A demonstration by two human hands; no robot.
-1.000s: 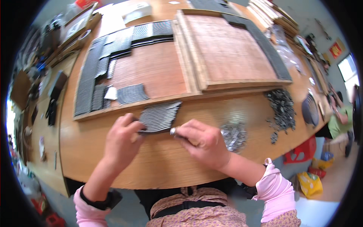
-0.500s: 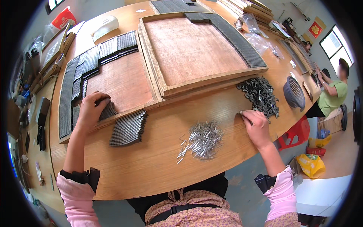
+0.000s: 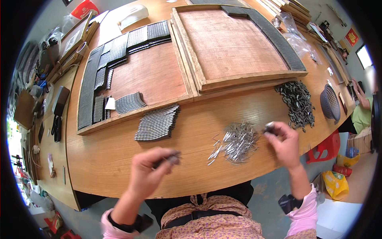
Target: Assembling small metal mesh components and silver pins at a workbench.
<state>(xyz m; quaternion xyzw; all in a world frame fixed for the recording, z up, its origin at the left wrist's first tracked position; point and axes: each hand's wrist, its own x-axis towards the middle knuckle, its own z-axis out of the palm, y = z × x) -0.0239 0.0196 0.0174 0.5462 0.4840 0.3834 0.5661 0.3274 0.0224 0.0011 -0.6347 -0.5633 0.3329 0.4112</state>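
Over the near part of the table, my left hand [image 3: 149,171] is closed in a pinch. Something dark shows between its fingers, but motion blur hides what it is. My right hand [image 3: 284,143] pinches a small dark piece [image 3: 269,127], just right of a heap of thin silvery metal pins [image 3: 240,142]. Beyond that hand lies a pile of small dark pieces [image 3: 297,104]. A stack of dark ribbed strips [image 3: 157,125] rests on the table against the left wooden tray [image 3: 131,115]. Inside that tray are a smaller ribbed sheet [image 3: 129,102] and blocks of ribbed strips along its left and far sides.
A second wooden tray [image 3: 243,79] adjoins on the right, with dark strips along its far and right edges. A grey basket [image 3: 330,103] stands at the right table edge. A red stool [image 3: 324,147] is below, and a person in green [image 3: 362,117] sits beyond.
My left hand has left the ribbed sheet in the left tray and come back toward me, rightward. My right hand has moved off the edge of the dark pile. The whole view has shifted.
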